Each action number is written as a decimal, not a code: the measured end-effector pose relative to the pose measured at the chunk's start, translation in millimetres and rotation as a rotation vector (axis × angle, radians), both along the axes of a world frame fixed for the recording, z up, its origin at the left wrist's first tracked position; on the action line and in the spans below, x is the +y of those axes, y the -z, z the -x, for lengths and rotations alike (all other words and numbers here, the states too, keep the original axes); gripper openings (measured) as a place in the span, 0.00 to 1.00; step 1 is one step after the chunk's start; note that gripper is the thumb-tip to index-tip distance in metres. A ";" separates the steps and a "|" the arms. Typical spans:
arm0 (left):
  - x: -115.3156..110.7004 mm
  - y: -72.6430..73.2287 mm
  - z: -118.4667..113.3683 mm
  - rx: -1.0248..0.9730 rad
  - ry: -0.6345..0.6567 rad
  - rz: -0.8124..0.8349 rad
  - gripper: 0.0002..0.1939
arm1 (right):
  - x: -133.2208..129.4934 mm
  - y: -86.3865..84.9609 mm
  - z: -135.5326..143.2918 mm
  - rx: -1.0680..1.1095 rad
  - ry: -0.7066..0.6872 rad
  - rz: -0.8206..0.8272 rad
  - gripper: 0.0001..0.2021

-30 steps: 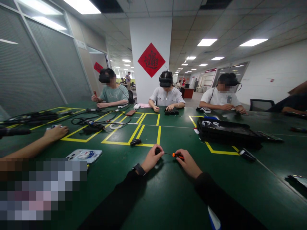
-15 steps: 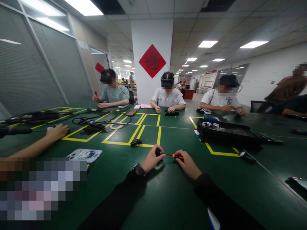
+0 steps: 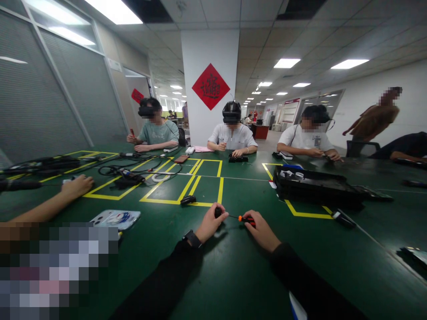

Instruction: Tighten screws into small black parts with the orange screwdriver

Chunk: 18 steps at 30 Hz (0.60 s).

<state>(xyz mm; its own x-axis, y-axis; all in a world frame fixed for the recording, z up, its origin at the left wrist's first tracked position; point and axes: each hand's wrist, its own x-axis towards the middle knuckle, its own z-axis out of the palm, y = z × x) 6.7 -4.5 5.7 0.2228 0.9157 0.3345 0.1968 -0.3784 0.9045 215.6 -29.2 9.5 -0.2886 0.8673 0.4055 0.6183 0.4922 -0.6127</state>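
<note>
In my left hand (image 3: 209, 224) is a small black round part (image 3: 218, 212), pinched between thumb and fingers. My right hand (image 3: 262, 229) grips the black and orange handle of a screwdriver (image 3: 247, 219), whose thin shaft points left to the black part. Whether the tip sits inside the part is too small to tell. Both hands are just above the green table (image 3: 233, 275). Beyond my left hand lies a short black cylindrical object (image 3: 188, 200).
A black tray-like case (image 3: 313, 184) lies at the right, a black device (image 3: 343, 218) nearer. Cables (image 3: 126, 178) and a phone (image 3: 116, 218) lie left, beside a neighbour's arm (image 3: 50, 200). Three people sit opposite; one holds a red tool (image 3: 132, 132).
The view has shifted slightly. My hands keep nearly the same pose and hold the same things. At the far right, a standing person has come further into view.
</note>
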 end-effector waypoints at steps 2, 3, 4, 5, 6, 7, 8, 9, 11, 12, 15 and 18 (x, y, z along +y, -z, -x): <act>-0.7 -0.7 -0.2 -0.006 -0.008 0.004 0.11 | -0.5 0.5 -0.3 -0.006 0.002 0.007 0.08; -0.9 -0.9 -0.4 -0.007 -0.016 -0.001 0.10 | -0.3 1.3 -0.4 -0.007 0.004 0.010 0.09; -1.0 -1.0 -0.6 -0.007 -0.022 -0.005 0.10 | 0.2 2.2 -0.5 -0.007 0.007 0.011 0.09; -1.0 -1.0 -0.7 -0.005 -0.025 -0.007 0.09 | 1.0 3.3 -0.5 -0.006 0.011 0.011 0.10; -0.9 -0.9 -0.7 -0.003 -0.024 -0.007 0.09 | 1.9 4.3 -0.5 -0.007 0.016 0.007 0.10; -0.6 -0.8 -0.6 0.000 -0.021 -0.005 0.09 | 2.9 5.1 -0.4 -0.012 0.019 0.001 0.10; -0.3 -0.6 -0.4 0.001 -0.015 -0.003 0.08 | 3.7 5.6 -0.2 -0.020 0.022 -0.008 0.10; 0.0 -0.4 -0.1 0.002 -0.009 -0.005 0.08 | 4.3 5.9 -0.1 -0.032 0.022 -0.016 0.10; 0.7 0.2 0.7 0.004 -0.009 -0.021 0.08 | 4.6 5.4 0.3 -0.050 0.018 -0.029 0.09; 1.0 0.5 1.1 0.005 -0.011 -0.028 0.08 | 4.3 4.7 0.5 -0.052 0.016 -0.033 0.09; 1.3 1.4 1.8 0.010 -0.017 -0.030 0.08 | 2.0 2.2 1.0 -0.035 0.015 -0.043 0.08; 1.1 1.8 1.6 0.013 -0.029 -0.027 0.08 | 0.0 0.7 1.5 -0.021 0.017 -0.044 0.08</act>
